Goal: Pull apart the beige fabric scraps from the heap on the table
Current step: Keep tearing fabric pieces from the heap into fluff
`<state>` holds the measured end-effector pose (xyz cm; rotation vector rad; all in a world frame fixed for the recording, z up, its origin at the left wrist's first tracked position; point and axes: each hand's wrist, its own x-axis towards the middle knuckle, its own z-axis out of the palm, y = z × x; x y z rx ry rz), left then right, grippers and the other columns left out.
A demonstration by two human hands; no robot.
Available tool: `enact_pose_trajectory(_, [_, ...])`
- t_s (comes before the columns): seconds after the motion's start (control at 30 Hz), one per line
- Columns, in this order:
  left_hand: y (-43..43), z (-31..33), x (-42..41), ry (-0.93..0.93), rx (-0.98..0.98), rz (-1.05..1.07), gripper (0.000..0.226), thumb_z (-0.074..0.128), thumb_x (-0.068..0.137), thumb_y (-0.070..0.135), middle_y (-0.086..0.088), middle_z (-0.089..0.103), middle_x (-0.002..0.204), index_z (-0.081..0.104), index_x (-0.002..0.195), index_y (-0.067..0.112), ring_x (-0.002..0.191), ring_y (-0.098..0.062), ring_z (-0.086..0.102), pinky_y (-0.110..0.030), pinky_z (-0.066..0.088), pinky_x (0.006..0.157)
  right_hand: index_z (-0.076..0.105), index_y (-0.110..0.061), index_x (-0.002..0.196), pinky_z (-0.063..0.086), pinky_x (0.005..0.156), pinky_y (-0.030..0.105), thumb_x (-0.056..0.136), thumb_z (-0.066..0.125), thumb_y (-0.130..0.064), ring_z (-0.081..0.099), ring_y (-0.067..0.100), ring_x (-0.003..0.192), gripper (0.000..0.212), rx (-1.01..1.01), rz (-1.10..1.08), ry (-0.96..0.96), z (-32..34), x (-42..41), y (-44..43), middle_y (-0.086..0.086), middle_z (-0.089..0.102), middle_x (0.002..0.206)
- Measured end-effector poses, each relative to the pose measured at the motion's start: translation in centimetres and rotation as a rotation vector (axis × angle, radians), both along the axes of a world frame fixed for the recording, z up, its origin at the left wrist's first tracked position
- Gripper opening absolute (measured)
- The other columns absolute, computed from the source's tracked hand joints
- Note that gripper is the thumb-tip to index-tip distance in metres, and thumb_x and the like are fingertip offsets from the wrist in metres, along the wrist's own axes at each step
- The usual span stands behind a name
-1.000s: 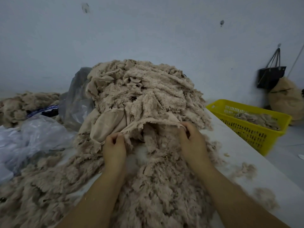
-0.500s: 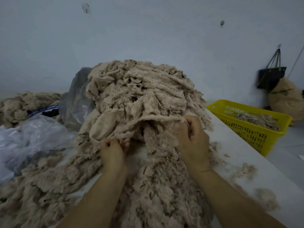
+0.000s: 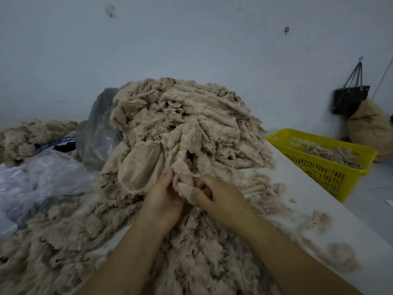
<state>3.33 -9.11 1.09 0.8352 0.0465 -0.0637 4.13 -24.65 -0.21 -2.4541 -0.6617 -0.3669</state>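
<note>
Head view, entry by entry: beige fabric scraps (image 3: 212, 262) are lying in a tall heap (image 3: 191, 124) on the white table (image 3: 314, 205) and spreading loose toward the near edge. The left hand (image 3: 163, 199) is curling its fingers round the lower edge of one fleecy scrap (image 3: 185, 179) at the heap's foot. The right hand (image 3: 221, 199) is pinching the same fold just beside it with its fingers bent tight, and the two hands are almost touching. Hazards, as judged: the gripped scrap is running up under the mass above it, so a hard tug is likely to be dragging the whole face of the heap forward and not freeing one piece. The smooth-backed piece (image 3: 138, 169) is lying against the left hand and may be coming along tangled. With the hands so close together, the pull is working on a short span, and the pile may be tearing or shedding there. Fluff (image 3: 342, 258) is already sitting near the table's right edge, and more could be drifting off toward the yellow basket (image 3: 331, 175) side. A slump leftward would be burying the plastic bags (image 3: 42, 177).
</note>
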Motion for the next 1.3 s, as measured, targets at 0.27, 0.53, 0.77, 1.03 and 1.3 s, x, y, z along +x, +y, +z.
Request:
enact_pose_trajectory(0.27, [0.1, 0.5, -0.5, 0.081, -0.378, -0.206, 0.044, 0.037, 0.102, 0.015, 0.000, 0.043, 0.052, 0.057, 0.065, 0.004, 0.033, -0.010, 0.046, -0.024, 0.053, 0.043, 0.059, -0.025, 0.127, 0.045, 0.068, 0.031, 0.097, 0.048, -0.031, 0.055, 0.015, 0.092, 0.033, -0.095, -0.127, 0.037, -1.2, 1.5, -0.8, -0.007, 0.048, 0.115])
enact_pose_trajectory(0.53, [0.6, 0.1, 0.6, 0.001, -0.148, -0.073, 0.032, 0.058, 0.096, 0.037, -0.006, 0.074, 0.103, 0.070, 0.106, 0.009, 0.092, -0.019, 0.073, -0.032, 0.061, 0.079, 0.052, -0.028, 0.144, 0.031, 0.048, 0.015, 0.100, 0.048, -0.013, 0.047, 0.002, 0.049, 0.047, 0.363, -0.280, 0.012, -0.4, 1.7, -2.8, -0.002, 0.068, 0.116])
enact_pose_trajectory(0.77, [-0.5, 0.1, 0.0, 0.168, 0.413, -0.203, 0.045, 0.080, 0.067, 0.032, -0.020, 0.073, 0.109, 0.079, 0.102, 0.004, 0.104, -0.034, 0.070, -0.049, 0.052, 0.101, 0.061, -0.029, 0.133, 0.044, 0.057, 0.014, 0.094, 0.054, -0.007, 0.060, 0.002, 0.075, 0.045, 0.413, -0.202, -0.063, 0.5, 0.6, -2.0, -0.006, 0.064, 0.125])
enact_pose_trajectory(1.03, [1.1, 0.5, 0.4, 0.302, 0.079, -0.011, 0.026, 0.054, 0.102, 0.022, -0.021, 0.076, 0.093, 0.069, 0.108, 0.002, 0.071, -0.030, 0.076, -0.038, 0.059, 0.051, 0.064, -0.024, 0.123, 0.037, 0.053, 0.009, 0.094, 0.051, -0.004, 0.054, -0.007, 0.063, 0.037, 0.360, -0.209, -0.028, 0.1, 1.3, -2.3, -0.026, 0.053, 0.083])
enact_pose_trajectory(1.3, [1.3, 1.2, -0.2, 0.143, 0.067, -0.121, 0.049, 0.047, 0.092, -0.006, -0.012, 0.064, 0.049, 0.068, 0.048, -0.004, 0.041, -0.013, 0.065, -0.021, 0.049, 0.038, 0.055, -0.011, 0.085, 0.031, 0.050, 0.030, 0.103, 0.041, -0.014, 0.048, 0.023, 0.059, 0.023, 0.495, -0.582, 0.050, -0.6, 3.3, -5.6, 0.009, 0.059, 0.073])
